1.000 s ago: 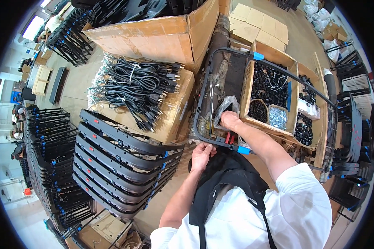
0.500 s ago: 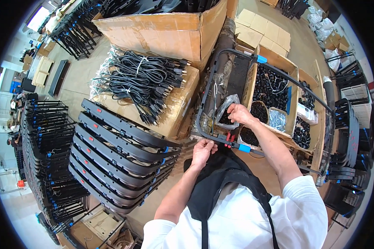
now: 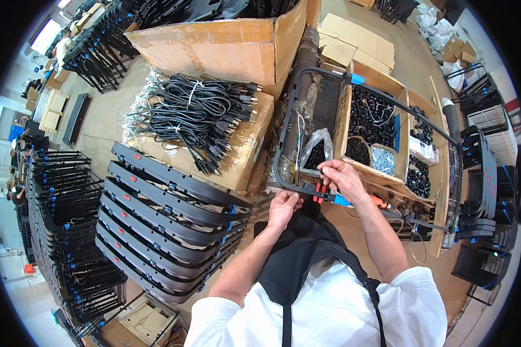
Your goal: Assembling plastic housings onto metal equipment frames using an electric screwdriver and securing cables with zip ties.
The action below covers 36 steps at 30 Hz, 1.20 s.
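Bright even indoor light, soft shadows, sharp centre, strong fisheye bending at edges, black vignette corners

A big brown carton (image 3: 226, 43) stands upper middle; a clear plastic bag (image 3: 317, 151) lies near the hands.

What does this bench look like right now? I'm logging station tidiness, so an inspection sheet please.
Surface: cardboard cartons serve as the bench.
Job's things: black tubular frame; red-handled tool at its near bar.
Clutter: clear bag of black parts; open box of small black parts.
Grippers: left hand under the frame bar; right hand on it, by the tool.
Cables: bundled black power cords.
Surroundings: stacked black frames.
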### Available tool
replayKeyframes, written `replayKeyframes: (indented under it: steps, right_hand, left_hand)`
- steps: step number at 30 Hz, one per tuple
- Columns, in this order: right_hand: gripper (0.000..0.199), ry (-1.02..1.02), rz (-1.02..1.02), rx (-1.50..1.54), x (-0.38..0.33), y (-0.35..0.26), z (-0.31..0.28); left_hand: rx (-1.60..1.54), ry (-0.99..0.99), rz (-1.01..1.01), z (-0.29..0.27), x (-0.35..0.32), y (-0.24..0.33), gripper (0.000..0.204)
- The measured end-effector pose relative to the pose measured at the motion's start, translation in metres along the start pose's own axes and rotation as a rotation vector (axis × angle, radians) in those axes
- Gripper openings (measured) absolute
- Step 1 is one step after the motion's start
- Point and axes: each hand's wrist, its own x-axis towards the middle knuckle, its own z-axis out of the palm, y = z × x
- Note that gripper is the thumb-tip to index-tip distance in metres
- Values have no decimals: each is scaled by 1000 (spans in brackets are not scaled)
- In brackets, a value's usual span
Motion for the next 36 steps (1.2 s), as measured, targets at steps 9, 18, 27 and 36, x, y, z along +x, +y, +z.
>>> replayKeyframes:
  steps: [9, 18, 27, 36]
  right_hand:
    - [29, -46, 172, 291, -92, 72, 37]
    - [24, 202, 249, 650, -37, 145, 61]
    - [18, 139, 229, 738, -11, 146, 85]
    - [30, 63, 160, 605, -22, 136, 88]
  left_hand:
    - [-6, -43, -62, -10, 7, 0, 22]
    - [58, 3, -135, -5, 2, 20, 17]
    - [17, -72, -222, -5, 0, 32, 22]
    - [55, -100, -215, -15, 0, 20, 28]
